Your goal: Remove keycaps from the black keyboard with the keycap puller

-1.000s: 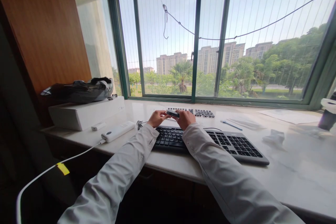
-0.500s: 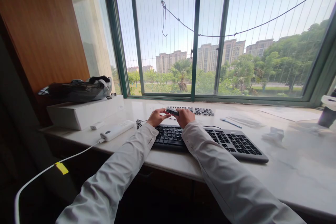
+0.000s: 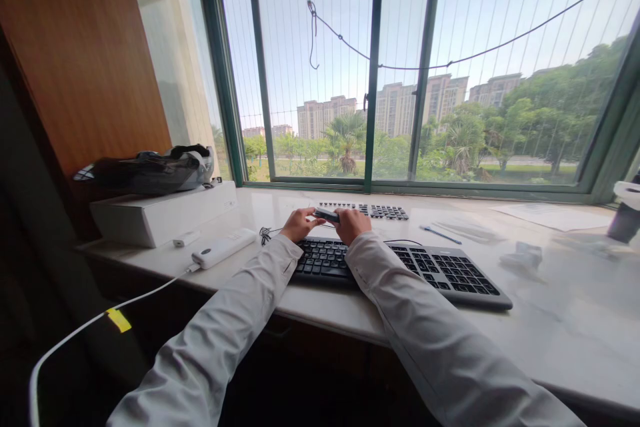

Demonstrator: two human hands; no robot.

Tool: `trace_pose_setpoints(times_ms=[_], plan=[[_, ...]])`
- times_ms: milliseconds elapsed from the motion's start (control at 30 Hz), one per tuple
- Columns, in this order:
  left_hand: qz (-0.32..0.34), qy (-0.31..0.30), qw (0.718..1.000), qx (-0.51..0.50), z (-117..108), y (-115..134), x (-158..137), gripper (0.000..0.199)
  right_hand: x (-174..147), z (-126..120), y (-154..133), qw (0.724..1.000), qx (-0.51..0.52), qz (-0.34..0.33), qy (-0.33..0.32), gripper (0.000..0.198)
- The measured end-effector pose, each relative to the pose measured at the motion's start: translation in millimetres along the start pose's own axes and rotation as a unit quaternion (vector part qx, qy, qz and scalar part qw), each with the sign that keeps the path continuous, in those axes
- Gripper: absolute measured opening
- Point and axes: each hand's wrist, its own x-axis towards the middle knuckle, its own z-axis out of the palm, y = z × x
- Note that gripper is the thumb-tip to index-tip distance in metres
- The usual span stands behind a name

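Where the lower edge cuts them off, the left sleeve (image 3: pixel 210 347) and right sleeve (image 3: pixel 445 340) reach forward over the bench (image 3: pixel 565 327); the space beneath is too dark to read. At left, a white cable (image 3: pixel 57 355) bearing a yellow tag (image 3: pixel 119 320) leaves the view and joins a white device (image 3: pixel 223 251). A dark keyboard (image 3: pixel 325 259) lies across the bench near its front edge, its middle hidden by the right sleeve. Above its back edge, the left hand (image 3: pixel 298 225) has thumb and finger nearly together at the left end of a small dark object (image 3: pixel 326 215). The right hand (image 3: pixel 354 225), curled, grips the other end, back outward, most of its fingers concealed. The object is partly covered and its kind cannot be determined. At right lie crumpled clear plastic (image 3: pixel 523 259), its contents indistinct, and a slim blue tool (image 3: pixel 441 235). Beyond the hands, rows of dark keycaps (image 3: pixel 390 213) are partly screened by them. Far left, a white box (image 3: pixel 167 217) carries a plastic-wrapped bundle (image 3: pixel 150 172), also unidentifiable.
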Motion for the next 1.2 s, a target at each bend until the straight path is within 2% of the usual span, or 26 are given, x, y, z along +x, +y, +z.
trace_pose_setpoints(times_ms=[267, 400, 633, 833, 1067, 1200], plan=[[0.008, -0.008, 1.0, 0.0, 2.0, -2.7, 0.8, 0.033, 1.2, 3.0, 0.8, 1.0, -0.014, -0.002, -0.004, 0.035], [0.022, 0.008, 1.0, 0.005, 2.8, 1.2, -0.4, 0.037, 1.5, 2.8, 0.8, 1.0, -0.013, 0.003, -0.002, 0.035], [-0.011, 0.014, 0.998, 0.054, 2.1, 8.6, -4.6, 0.038, -0.4, 1.2, -1.5, 1.0, -0.02, 0.005, -0.01, 0.038], [0.004, 0.02, 0.998, 0.053, 1.7, 12.1, -5.3, 0.041, -2.0, 0.8, -2.8, 1.0, -0.018, 0.009, -0.017, 0.036], [0.006, 0.034, 0.989, 0.144, 2.9, 6.1, -4.6, 0.034, -2.7, 4.0, -3.1, 0.999, -0.02, 0.017, -0.025, 0.036], [0.016, 0.026, 0.988, 0.155, 1.7, 3.7, -4.3, 0.027, -4.0, 0.7, -2.7, 0.999, -0.016, 0.026, -0.018, 0.036]])
